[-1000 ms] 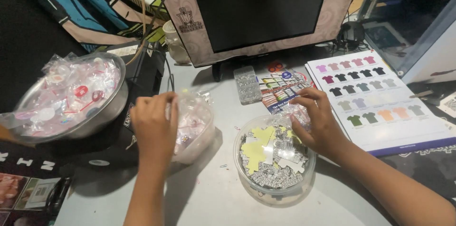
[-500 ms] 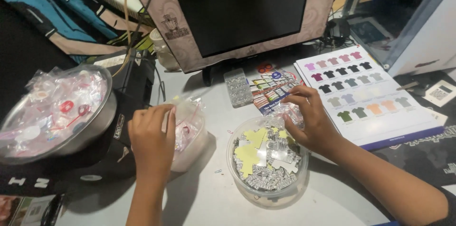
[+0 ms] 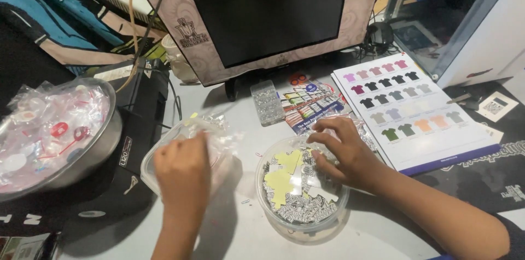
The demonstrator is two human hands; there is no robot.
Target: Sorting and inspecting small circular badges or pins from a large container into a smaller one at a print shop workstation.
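My left hand [image 3: 183, 170] reaches into a clear plastic tub [image 3: 158, 153] full of small clear plastic bags [image 3: 219, 131]; its fingers are curled among the bags, and what they grip is hidden. My right hand [image 3: 344, 153] rests over the far rim of a round clear container [image 3: 301, 224], fingers pinched on a crinkled clear bag [image 3: 363, 129]. That container holds yellow shirt-shaped cut-outs [image 3: 281, 175] and several small black-and-white printed pieces [image 3: 303, 208].
A metal bowl [image 3: 82, 159] of bagged round badges sits at the left on a black box [image 3: 136, 145]. A dark monitor [image 3: 268, 11] stands behind. A shirt colour chart [image 3: 413, 109], a leaflet [image 3: 311, 101] and a small clear bead tray [image 3: 267, 101] lie near it.
The view has shifted, so everything sits lower in frame. My left hand has dipped deeper into the bag tub. My right hand stays at the round container's rim.
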